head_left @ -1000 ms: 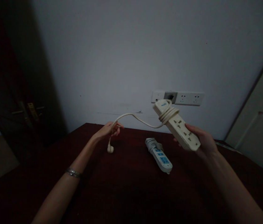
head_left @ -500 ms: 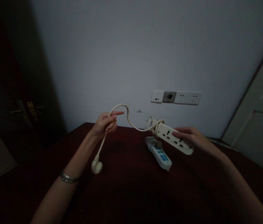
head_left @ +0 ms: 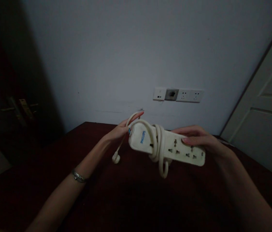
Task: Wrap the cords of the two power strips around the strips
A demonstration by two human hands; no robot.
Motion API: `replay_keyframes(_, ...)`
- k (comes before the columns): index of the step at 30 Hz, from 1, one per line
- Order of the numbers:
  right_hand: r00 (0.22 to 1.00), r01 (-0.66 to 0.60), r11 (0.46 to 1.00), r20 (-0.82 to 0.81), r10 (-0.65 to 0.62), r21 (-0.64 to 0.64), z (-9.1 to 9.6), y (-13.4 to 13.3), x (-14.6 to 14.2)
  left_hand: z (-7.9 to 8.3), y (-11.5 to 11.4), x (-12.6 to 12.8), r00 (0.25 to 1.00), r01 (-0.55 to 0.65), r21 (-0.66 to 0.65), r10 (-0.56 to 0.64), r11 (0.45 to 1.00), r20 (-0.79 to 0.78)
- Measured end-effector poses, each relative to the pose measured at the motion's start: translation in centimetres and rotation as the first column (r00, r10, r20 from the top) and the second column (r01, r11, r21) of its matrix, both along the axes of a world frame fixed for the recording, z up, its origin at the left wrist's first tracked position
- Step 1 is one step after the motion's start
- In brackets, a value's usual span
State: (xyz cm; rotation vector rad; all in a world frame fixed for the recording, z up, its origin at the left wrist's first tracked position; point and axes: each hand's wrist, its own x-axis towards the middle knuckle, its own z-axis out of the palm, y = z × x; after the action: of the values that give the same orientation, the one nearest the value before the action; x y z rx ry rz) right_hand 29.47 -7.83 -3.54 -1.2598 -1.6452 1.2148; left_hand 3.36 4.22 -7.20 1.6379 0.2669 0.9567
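Observation:
My right hand (head_left: 200,139) grips the right end of a cream power strip (head_left: 174,149), held level above the dark red table (head_left: 126,199). Its cord (head_left: 158,146) is looped round the strip's middle, with one loop hanging below. My left hand (head_left: 123,129) pinches the cord just left of the strip, index finger stretched out. The plug (head_left: 116,158) dangles below that hand. The blue and white strip seen before is hidden behind the cream one.
On the white wall behind sit wall sockets (head_left: 177,95). A dark door with brass handle (head_left: 22,108) stands at the left, a white door (head_left: 266,109) at the right. The table edge runs along the left.
Both hands came closer together and toward me. The strip turned level and the cord gained another loop round it; the free cord is shorter and the plug hangs higher.

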Motion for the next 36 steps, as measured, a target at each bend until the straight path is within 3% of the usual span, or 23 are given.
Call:
replay_keyframes(4,0.968,0.249,0.954,-0.078,-0.239,0.165,0.2,-0.2,-0.1,-1.3,-0.8,2.1,0.975,0.192,-0.156,-0.169,0.969,0.145)
replay_keyframes(8,0.919,0.392,0.866,-0.103,-0.379,0.309,0.1,0.5,-0.3,-1.3,-2.3,3.4,0.922,0.366,-0.186,-0.329,0.912,0.204)
replay_keyframes(12,0.891,0.454,0.814,-0.181,-0.416,0.363,-0.5,1.4,-0.9,-1.8,-3.0,4.2,0.953,0.286,-0.17,-0.261,0.943,0.153)
replay_keyframes(17,0.855,0.516,0.744,-0.213,-0.472,0.423,-1.0,1.8,-2.0,-2.2,-3.3,4.6,0.99,0.085,-0.114,-0.097,0.99,-0.105)
replay_keyframes(21,0.816,0.517,0.618,-0.122,-0.565,0.592,-1.2,2.0,-1.8,-0.9,-3.7,3.5,0.937,0.021,-0.017,-0.026,1.0,-0.349)
replay_keyframes(25,0.708,0.388,0.519,0.114,-0.697,0.761,-1.6,2.3,-0.7,0.3,-3.8,1.9,0.905,0.068,-0.009,-0.065,0.998,-0.419)
replay_keyframes(27,0.641,0.295,0.535,0.25,-0.725,0.792,-1.6,2.3,-0.2,0.8,-3.6,1.1,0.922,0.065,-0.023,-0.069,0.998,-0.382)
replay_keyframes(30,0.612,0.158,0.648,0.441,-0.656,0.745,-1.1,1.9,0.0,1.7,-3.1,0.0,0.968,-0.031,-0.007,0.028,1.0,-0.249)
replay_keyframes(34,0.709,-0.065,0.847,0.622,-0.333,0.528,0.2,0.2,-0.5,3.0,-2.2,-1.3,0.983,-0.182,-0.057,0.181,0.982,-0.027)
replay_keyframes(36,0.779,-0.138,0.906,0.609,-0.15,0.401,0.7,-0.8,-0.9,3.5,-1.4,-2.0,0.965,-0.251,-0.108,0.257,0.962,0.045)
